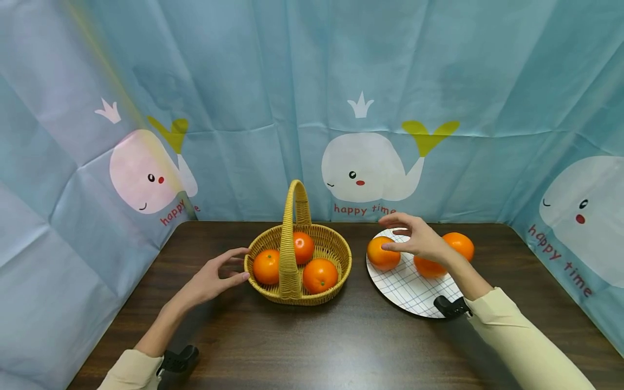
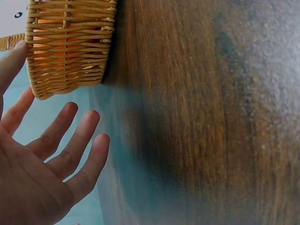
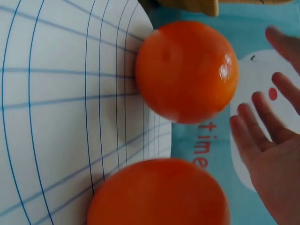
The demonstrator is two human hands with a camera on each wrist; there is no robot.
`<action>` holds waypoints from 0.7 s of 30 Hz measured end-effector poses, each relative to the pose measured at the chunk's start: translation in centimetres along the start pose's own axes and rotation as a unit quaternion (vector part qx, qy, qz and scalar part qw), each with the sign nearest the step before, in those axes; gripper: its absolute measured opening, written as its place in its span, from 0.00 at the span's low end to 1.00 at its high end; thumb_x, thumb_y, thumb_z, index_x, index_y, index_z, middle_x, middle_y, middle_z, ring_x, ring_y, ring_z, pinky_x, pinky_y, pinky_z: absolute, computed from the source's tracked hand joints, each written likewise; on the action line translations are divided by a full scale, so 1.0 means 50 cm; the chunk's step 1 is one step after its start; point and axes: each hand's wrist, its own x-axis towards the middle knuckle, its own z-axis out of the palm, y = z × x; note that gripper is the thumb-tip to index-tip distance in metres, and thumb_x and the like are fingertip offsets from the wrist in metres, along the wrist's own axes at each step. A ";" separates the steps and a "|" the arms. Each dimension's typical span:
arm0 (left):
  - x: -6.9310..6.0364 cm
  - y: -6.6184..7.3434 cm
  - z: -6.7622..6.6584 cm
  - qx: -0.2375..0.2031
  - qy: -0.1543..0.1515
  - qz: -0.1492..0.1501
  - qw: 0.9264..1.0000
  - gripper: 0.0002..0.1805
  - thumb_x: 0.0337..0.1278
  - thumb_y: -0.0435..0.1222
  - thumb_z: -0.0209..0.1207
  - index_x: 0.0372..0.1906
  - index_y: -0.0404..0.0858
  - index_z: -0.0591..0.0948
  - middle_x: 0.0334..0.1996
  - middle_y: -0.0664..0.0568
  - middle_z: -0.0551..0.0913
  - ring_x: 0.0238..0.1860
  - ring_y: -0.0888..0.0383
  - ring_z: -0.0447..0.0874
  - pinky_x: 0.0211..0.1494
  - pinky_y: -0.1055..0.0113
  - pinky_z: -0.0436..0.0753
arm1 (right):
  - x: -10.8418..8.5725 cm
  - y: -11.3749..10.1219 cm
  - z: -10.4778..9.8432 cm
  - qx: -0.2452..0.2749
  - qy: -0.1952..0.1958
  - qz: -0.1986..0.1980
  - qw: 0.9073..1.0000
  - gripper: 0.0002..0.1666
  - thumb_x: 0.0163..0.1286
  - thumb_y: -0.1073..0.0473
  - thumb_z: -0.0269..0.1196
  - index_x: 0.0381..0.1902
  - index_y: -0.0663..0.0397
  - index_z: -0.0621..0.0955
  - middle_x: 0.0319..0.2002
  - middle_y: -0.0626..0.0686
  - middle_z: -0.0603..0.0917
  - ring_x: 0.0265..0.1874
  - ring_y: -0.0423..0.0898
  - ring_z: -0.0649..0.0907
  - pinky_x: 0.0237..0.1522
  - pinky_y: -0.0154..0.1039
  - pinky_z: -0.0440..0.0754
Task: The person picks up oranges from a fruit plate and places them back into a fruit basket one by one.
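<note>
Your right hand (image 1: 421,238) hovers, fingers loosely spread and gripping nothing, just above the orange (image 1: 382,254) by the plate's left edge; your left hand (image 1: 207,281), also spread and holding nothing, has its fingertips at the basket's left rim. Two more oranges (image 1: 459,245) sit on the plate (image 1: 409,295); three lie in the basket (image 1: 317,299). A narrow strip of tabletop (image 1: 341,341) parts basket from plate, with wider room in front; behind, the curtain (image 1: 234,108) reads "happy time" in red.
</note>
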 end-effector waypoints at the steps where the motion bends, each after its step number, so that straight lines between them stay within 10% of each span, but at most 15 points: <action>1: -0.001 0.000 -0.001 0.000 0.000 0.001 1.000 0.31 0.68 0.38 0.65 0.72 0.35 0.71 0.64 0.37 0.75 0.62 0.32 0.73 0.59 0.37 0.75 | -0.001 0.001 -0.002 -0.002 -0.009 0.000 1.000 0.37 0.62 0.63 0.76 0.66 0.63 0.74 0.64 0.60 0.76 0.65 0.62 0.73 0.65 0.62 0.67; 11: -0.001 0.002 0.000 -0.004 0.000 -0.007 1.000 0.31 0.67 0.37 0.66 0.72 0.35 0.71 0.64 0.36 0.75 0.62 0.32 0.73 0.59 0.37 0.75 | -0.003 0.013 -0.012 -0.027 -0.093 0.023 0.995 0.55 0.59 0.54 0.77 0.78 0.56 0.61 0.76 0.59 0.60 0.73 0.68 0.56 0.68 0.71 0.56; 21: 0.000 0.004 -0.001 0.000 -0.002 -0.015 1.000 0.31 0.67 0.39 0.66 0.72 0.36 0.71 0.65 0.36 0.74 0.62 0.33 0.74 0.57 0.37 0.77 | 0.011 0.020 -0.010 -0.072 -0.133 0.056 0.987 0.53 0.56 0.49 0.78 0.75 0.52 0.66 0.74 0.59 0.65 0.69 0.69 0.65 0.66 0.65 0.65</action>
